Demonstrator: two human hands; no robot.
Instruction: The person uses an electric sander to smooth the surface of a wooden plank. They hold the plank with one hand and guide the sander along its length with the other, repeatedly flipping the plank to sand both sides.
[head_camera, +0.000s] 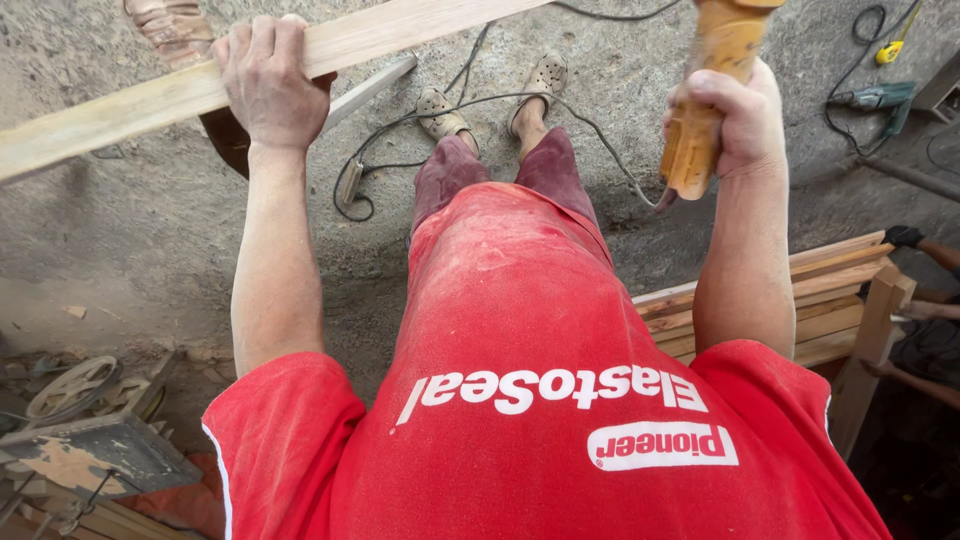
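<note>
Plank steadied, power tool raised: I judge this the moment just ahead of working the wood.

My left hand (268, 85) has its fingers wrapped over the long plank (150, 100), held out above the concrete floor (150, 250); my right hand (735, 120) fists the yellow power tool (705, 90), upright. Next calls for bringing tool to wood squarely, minding the cable (590, 140). The tool's head is cut off, so its kind escapes me.

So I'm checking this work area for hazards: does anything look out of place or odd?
Yes. A black cable snakes loose across the concrete floor, right beside the person's sandalled feet. A green power drill also lies on the ground at far right.
</note>
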